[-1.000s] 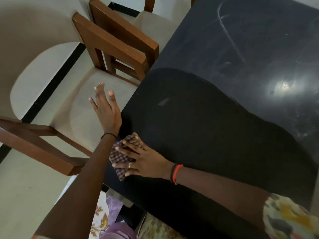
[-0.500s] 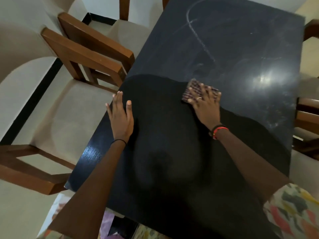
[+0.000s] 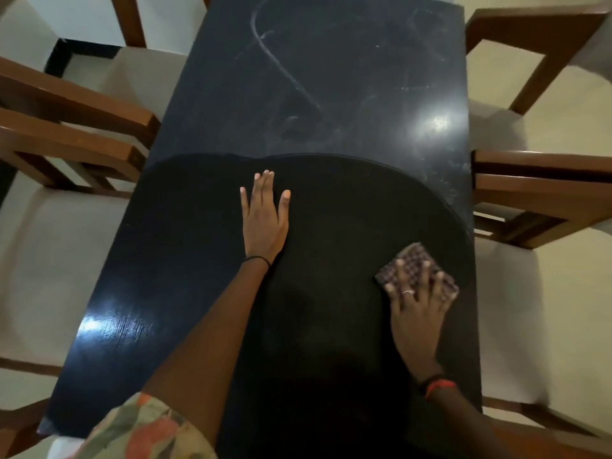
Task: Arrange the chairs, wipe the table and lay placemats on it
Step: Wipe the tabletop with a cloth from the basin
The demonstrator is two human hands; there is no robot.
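A long black table (image 3: 331,94) fills the middle of the view. Its near half looks dark and wiped, its far half dusty with streaks. My left hand (image 3: 265,217) lies flat on the table's middle, fingers straight. My right hand (image 3: 419,309) presses a folded brown chequered cloth (image 3: 414,263) onto the table near the right edge, fingers spread over it. Wooden chairs with beige seats stand along both sides: one at the left (image 3: 66,127) and one at the right (image 3: 536,193).
Further chairs stand at the far left (image 3: 129,24) and far right (image 3: 536,38). Near chair seats lie at the lower left (image 3: 49,260) and lower right (image 3: 546,309). Pale floor with a black strip (image 3: 63,54) shows between the chairs.
My right hand has swept the cloth from the table's near left corner, across its middle, to the near right edge. My left hand moved from beside the left edge onto the table's middle.
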